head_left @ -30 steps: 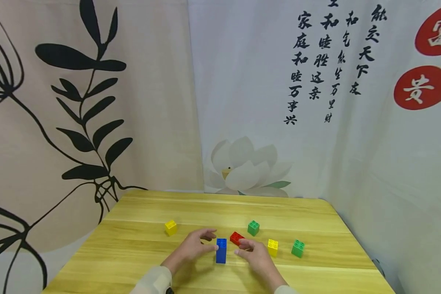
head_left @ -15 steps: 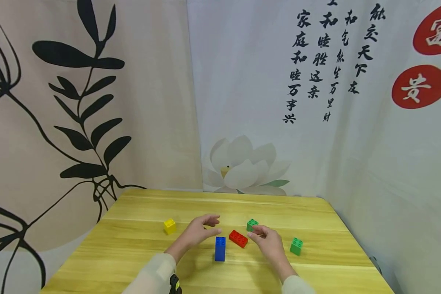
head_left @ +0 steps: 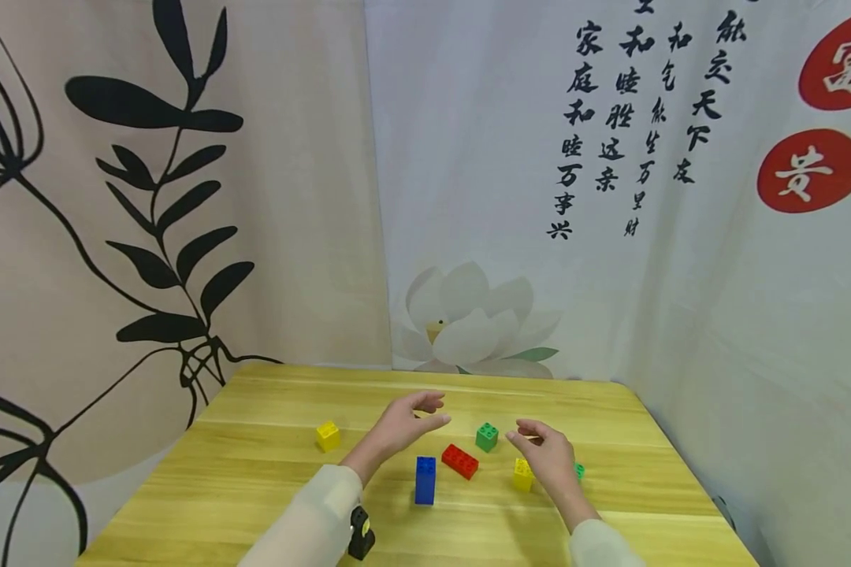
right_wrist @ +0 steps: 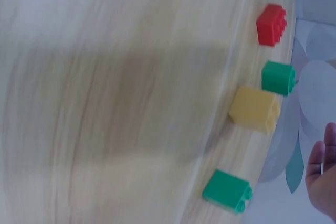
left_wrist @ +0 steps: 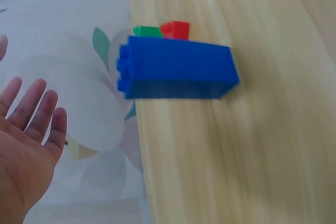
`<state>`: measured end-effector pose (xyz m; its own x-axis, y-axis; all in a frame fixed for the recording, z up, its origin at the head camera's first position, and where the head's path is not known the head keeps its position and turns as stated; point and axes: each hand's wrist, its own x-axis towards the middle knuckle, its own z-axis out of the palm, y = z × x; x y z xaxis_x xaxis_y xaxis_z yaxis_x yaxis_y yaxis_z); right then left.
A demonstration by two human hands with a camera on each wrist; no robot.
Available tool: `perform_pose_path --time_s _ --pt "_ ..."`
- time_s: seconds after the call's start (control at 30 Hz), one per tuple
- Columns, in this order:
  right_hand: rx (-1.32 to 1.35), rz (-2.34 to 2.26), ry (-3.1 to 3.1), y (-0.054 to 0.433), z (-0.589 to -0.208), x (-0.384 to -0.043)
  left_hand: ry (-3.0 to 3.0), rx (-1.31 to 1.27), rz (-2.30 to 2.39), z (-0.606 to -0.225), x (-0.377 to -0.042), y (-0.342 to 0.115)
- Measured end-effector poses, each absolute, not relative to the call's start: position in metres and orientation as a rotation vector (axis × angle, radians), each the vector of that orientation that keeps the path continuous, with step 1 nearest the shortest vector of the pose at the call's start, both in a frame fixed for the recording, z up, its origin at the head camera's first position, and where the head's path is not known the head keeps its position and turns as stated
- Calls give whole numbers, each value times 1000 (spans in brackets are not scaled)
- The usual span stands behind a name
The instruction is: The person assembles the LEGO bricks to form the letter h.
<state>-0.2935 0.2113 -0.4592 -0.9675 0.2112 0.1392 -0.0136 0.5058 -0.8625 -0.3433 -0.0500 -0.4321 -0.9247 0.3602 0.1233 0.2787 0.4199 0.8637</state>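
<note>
My left hand hovers over the table beyond the tall blue block, its fingers relaxed and holding nothing. In the left wrist view the palm shows bare, apart from the blue block. My right hand is raised above the right side, also without anything in it. It overlaps a yellow block and mostly hides a green block in the head view. Between the hands lie a red brick and another green block.
A second yellow block sits at the left of the wooden table. Behind the table's far edge hangs a printed cloth with a lotus and writing. A dark device is strapped at the left wrist.
Both hands have lifted away from the blue block and red brick. The left moved forward and right, the right moved outward to the right. The blocks stay in place.
</note>
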Motion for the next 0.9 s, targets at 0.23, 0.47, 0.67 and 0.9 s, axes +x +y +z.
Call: perform_pose_path --time_s 0.23,0.47,0.67,0.9 --pt "-183 1416 -2540 232 -448 -293 2550 632 1585 -420 -343 -30" --pt "-209 1404 -2540 249 -445 -291 2503 653 1649 -415 -339 -7" --pt "-264 1408 -2521 262 -447 -289 2447 636 1705 -416 -333 12" --pt "-322 1410 -2526 276 -450 -286 2420 595 1737 -426 -328 30"
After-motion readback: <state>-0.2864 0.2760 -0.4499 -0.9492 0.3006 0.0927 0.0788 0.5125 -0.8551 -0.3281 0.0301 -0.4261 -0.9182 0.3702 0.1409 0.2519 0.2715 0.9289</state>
